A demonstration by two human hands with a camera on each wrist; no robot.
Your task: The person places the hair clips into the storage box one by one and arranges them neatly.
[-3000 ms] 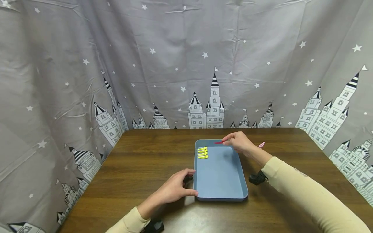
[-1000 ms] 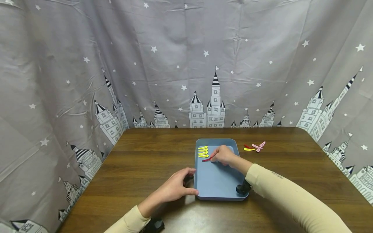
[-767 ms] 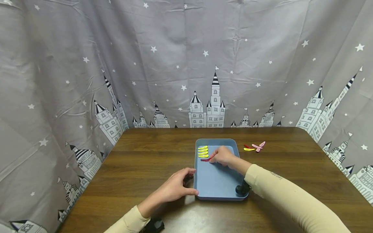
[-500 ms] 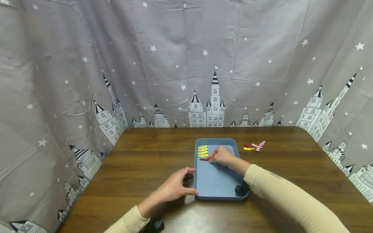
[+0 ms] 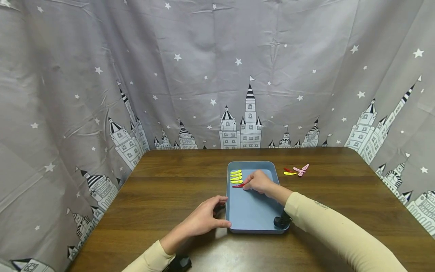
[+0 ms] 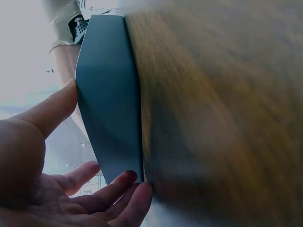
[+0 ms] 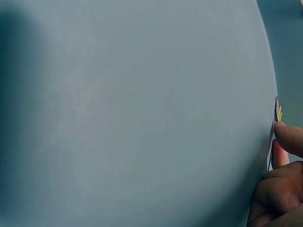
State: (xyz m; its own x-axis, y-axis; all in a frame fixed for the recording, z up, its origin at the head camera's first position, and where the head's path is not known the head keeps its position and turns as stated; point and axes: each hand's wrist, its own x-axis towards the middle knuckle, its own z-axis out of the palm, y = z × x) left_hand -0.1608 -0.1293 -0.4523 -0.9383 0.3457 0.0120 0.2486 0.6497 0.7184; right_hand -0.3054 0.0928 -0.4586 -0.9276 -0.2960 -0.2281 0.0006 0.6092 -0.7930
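In the head view a red snap hair clip (image 5: 237,186) lies low over the floor of the blue-grey tray (image 5: 255,215), its right end pinched between the thumb and fingers of my right hand (image 5: 259,181). Just beyond it, several yellow hair clips (image 5: 236,177) form a neat column along the tray's left side. My left hand (image 5: 204,217) is spread at the tray's left wall, thumb and fingertips touching it. The left wrist view shows that hand's relaxed fingers (image 6: 113,189) against the outer wall of the tray (image 6: 106,94).
Right of the tray on the wooden table (image 5: 170,181) lie loose clips: a red clip (image 5: 287,169), a yellow clip (image 5: 290,173) and several pink clips (image 5: 300,170). A grey curtain (image 5: 190,75) with castles and stars hangs behind the table.
My right hand has brought the red clip from above the tray's far edge down to just below the yellow column, then shifted it slightly left. The left hand has stayed in place.
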